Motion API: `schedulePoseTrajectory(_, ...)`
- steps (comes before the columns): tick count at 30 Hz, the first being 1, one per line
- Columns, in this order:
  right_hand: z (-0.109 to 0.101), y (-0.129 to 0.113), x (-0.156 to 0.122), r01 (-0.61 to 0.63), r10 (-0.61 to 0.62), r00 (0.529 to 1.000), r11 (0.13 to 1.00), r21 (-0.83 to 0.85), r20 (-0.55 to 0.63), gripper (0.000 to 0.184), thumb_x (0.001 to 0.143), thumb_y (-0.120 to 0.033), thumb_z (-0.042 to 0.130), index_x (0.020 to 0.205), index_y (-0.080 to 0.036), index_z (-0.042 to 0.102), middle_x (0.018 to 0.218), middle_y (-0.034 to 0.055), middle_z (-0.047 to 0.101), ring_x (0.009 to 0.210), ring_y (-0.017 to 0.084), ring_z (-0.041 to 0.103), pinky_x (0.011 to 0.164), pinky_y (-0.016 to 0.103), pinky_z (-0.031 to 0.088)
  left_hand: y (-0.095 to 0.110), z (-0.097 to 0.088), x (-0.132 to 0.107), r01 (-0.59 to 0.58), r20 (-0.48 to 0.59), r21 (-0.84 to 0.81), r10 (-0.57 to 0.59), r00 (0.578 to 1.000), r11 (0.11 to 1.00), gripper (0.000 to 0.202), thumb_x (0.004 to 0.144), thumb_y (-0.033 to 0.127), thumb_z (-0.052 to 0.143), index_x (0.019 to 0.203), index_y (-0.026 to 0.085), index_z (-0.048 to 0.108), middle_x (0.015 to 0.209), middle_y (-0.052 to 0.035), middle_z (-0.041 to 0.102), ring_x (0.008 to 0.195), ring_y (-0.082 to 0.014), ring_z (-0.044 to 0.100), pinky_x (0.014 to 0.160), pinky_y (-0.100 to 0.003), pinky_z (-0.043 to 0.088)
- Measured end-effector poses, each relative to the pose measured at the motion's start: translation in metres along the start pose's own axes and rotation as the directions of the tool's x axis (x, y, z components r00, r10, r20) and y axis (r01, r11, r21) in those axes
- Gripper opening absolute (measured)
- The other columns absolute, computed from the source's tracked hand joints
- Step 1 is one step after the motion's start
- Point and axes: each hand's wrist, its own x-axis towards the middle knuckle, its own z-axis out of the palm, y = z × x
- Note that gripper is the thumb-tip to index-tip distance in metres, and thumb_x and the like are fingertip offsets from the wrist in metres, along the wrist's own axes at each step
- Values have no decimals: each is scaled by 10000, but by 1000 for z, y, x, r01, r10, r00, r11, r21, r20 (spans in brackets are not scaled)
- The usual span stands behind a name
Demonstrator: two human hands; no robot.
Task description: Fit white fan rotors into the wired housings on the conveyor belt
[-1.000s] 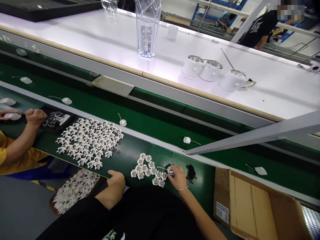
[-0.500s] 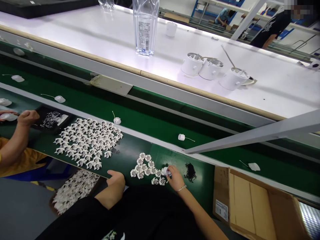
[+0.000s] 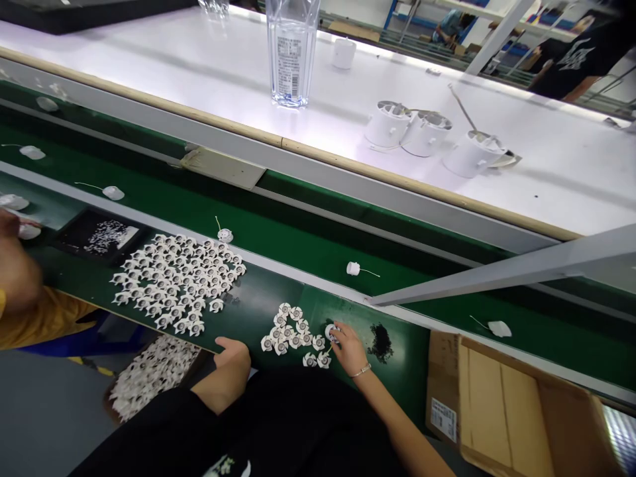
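Note:
My right hand (image 3: pixel 350 350) has its fingers closed around a small round white motor housing (image 3: pixel 330 332) with a thin wire, just above the green bench. Several white fan impellers (image 3: pixel 291 331) lie to its left, the nearest almost touching the housing. To its right is a pile of small black parts (image 3: pixel 380 342). My left hand (image 3: pixel 233 356) rests at the bench's front edge with the thumb stretched out; its other fingers are mostly hidden. A large group of white impellers (image 3: pixel 179 278) covers the bench beyond it.
White housings with wires, one a small white housing (image 3: pixel 353 268), lie along the green conveyor (image 3: pixel 293 245). A cardboard box (image 3: pixel 442 384) stands at right, beside a slanted grey post (image 3: pixel 477 271). A co-worker's arm (image 3: pixel 17 271) is at left. A water bottle (image 3: pixel 291 59) stands on the shelf.
The housing in my right hand has turned, showing more of its round face. Housings on the conveyor have shifted slightly left. The co-worker's hand has moved left, away from the black tray.

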Motion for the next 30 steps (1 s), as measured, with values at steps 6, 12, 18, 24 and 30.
schedulePoseTrajectory(6,5,4,0,-5,6,998,1000,-6,65,240,842,-101,660,1071,-164,695,1296,101,630,1210,253,573,1046,499,460,7,1,-3,250,-76,9,-249,966,968,837,894,643,170,1265,7,567,1186,-371,608,1155,-582,549,939,-791,363)
schedulePoseTrajectory(12,12,9,0,-34,32,993,999,8,113,149,930,-253,633,1036,-162,685,1297,90,624,1200,231,580,1040,491,468,8,0,-4,264,-59,62,-261,964,962,834,896,654,133,1265,35,554,1183,-358,610,1148,-555,569,967,-752,378)
schedulePoseTrajectory(18,1,7,4,-21,19,990,1000,14,138,196,926,-326,645,1030,-164,682,1220,86,655,1132,225,613,993,478,503,5,-3,-3,268,-1,78,-269,963,960,813,912,664,195,1334,54,527,1228,-329,608,1152,-538,573,958,-724,414)
schedulePoseTrajectory(24,-13,-6,105,-47,47,999,999,-12,-14,270,940,-364,615,1134,-179,648,1329,99,580,1221,253,545,1040,510,451,3,-2,0,311,43,79,-315,948,947,597,961,580,445,1359,141,513,1277,-148,615,1181,-311,596,1032,-554,459)
schedulePoseTrajectory(30,-9,-25,260,-71,70,996,997,-23,-58,347,939,-377,614,1231,-189,608,1360,101,553,1227,264,537,1038,522,447,1,-10,0,276,99,90,-284,954,957,465,948,465,555,1306,168,544,1264,-108,603,1130,-260,604,963,-484,514)
